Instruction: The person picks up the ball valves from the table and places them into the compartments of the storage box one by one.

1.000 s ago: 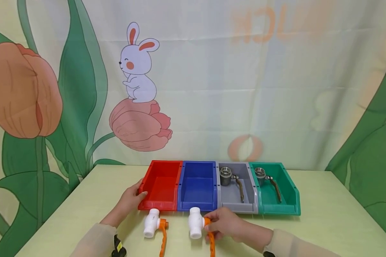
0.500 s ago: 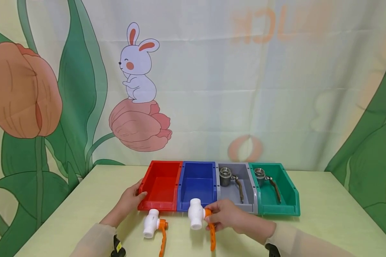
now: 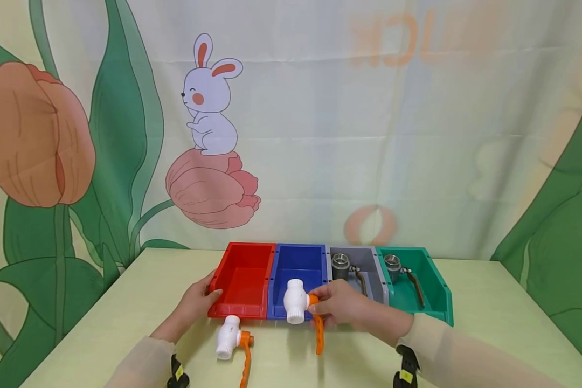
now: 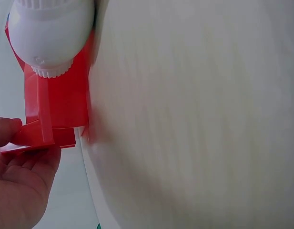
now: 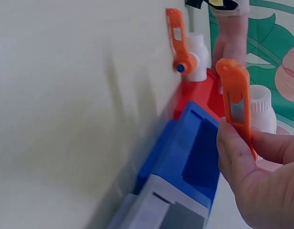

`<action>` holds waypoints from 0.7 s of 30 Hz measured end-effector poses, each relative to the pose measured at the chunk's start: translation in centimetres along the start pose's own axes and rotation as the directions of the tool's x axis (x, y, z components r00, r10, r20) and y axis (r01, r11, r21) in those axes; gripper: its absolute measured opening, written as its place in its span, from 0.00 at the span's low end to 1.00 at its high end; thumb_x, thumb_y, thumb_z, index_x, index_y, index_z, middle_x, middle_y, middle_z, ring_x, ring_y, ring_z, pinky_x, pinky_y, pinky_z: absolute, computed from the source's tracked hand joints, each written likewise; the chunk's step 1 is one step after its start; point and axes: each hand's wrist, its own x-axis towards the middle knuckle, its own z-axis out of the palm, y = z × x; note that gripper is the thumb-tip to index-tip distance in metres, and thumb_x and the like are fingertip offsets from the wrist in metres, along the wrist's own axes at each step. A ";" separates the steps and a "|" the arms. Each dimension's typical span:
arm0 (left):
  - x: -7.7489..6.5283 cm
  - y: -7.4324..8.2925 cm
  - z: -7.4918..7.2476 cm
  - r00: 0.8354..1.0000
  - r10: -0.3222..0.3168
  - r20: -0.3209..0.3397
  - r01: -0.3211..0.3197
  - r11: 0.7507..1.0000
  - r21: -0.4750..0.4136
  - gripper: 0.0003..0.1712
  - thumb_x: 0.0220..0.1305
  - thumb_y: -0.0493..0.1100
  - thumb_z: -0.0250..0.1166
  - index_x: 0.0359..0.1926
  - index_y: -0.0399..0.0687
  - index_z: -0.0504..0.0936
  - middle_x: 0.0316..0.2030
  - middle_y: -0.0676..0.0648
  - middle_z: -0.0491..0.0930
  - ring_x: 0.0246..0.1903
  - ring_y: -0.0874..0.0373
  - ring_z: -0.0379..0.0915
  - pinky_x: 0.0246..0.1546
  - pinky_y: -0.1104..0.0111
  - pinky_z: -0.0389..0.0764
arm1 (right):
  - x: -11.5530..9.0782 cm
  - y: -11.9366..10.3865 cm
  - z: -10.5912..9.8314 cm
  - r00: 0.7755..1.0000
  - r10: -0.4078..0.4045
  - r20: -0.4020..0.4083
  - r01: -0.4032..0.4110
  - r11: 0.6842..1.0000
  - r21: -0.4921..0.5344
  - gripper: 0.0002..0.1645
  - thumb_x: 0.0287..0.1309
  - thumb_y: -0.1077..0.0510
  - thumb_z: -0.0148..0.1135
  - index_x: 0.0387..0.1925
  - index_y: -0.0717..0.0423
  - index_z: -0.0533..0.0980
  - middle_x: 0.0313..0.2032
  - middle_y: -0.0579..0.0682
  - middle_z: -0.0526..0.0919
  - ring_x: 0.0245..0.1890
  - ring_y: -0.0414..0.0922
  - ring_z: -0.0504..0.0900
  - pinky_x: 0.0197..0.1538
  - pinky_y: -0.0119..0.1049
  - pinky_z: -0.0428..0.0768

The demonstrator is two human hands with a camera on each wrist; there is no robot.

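Note:
My right hand (image 3: 341, 304) pinches the orange handle of a white plastic ball valve (image 3: 296, 302), held in the air before the blue bin (image 3: 303, 261). In the right wrist view, thumb and fingers (image 5: 235, 148) close on the orange handle (image 5: 236, 95). My left hand (image 3: 196, 303) grips the left wall of the red bin (image 3: 244, 277); the left wrist view has the thumb (image 4: 6, 131) on one side of that wall and the fingers on the other. A second white ball valve (image 3: 228, 338) with an orange handle lies on the table in front of the red bin.
Right of the blue bin, joined in the same row, stand a grey bin (image 3: 384, 296) and a green bin (image 3: 438, 288). Each holds a metal ball valve, one in the grey (image 3: 340, 265) and one in the green (image 3: 392, 267). A printed curtain (image 3: 291, 134) hangs behind the table.
My right hand has lifted the white ball valve up and forward, from the tabletop in front of the bins to the blue bin's front edge. The left hand has stayed on the red bin.

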 end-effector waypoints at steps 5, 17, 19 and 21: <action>0.0 0.1 0.0 1.000 0.002 0.000 -0.002 1.000 0.005 0.39 0.76 0.36 0.56 0.80 0.38 0.50 0.73 0.29 0.63 0.69 0.31 0.66 0.66 0.47 0.77 | 0.5 -1.6 -0.6 1.000 0.002 -0.015 -0.002 1.000 -0.013 0.20 0.68 0.69 0.59 0.60 0.71 0.76 0.44 0.63 0.86 0.33 0.48 0.90 0.47 0.47 0.91; 0.0 0.1 -0.1 1.000 -0.012 0.009 0.012 1.000 -0.006 0.39 0.76 0.37 0.56 0.81 0.39 0.49 0.74 0.29 0.62 0.69 0.31 0.64 0.66 0.47 0.76 | 3.0 -4.7 -2.7 0.999 0.022 -0.027 -0.023 0.999 -0.028 0.20 0.70 0.64 0.60 0.60 0.67 0.77 0.47 0.63 0.87 0.33 0.45 0.89 0.48 0.40 0.91; 0.0 0.1 -0.1 1.000 -0.009 0.010 0.009 1.000 -0.007 0.39 0.76 0.37 0.56 0.81 0.39 0.49 0.74 0.29 0.63 0.69 0.31 0.65 0.66 0.47 0.76 | 3.5 -5.1 -2.9 0.999 0.027 -0.031 -0.028 0.999 -0.036 0.20 0.70 0.63 0.60 0.61 0.67 0.77 0.48 0.64 0.87 0.34 0.45 0.90 0.48 0.40 0.91; 0.0 0.1 -0.1 1.000 -0.005 0.012 0.005 1.000 -0.009 0.39 0.76 0.36 0.56 0.81 0.39 0.49 0.74 0.29 0.63 0.69 0.31 0.65 0.66 0.47 0.76 | 4.0 -5.5 -3.1 0.999 0.030 -0.035 -0.031 0.999 -0.032 0.21 0.70 0.63 0.60 0.62 0.67 0.76 0.50 0.65 0.86 0.34 0.46 0.90 0.49 0.41 0.91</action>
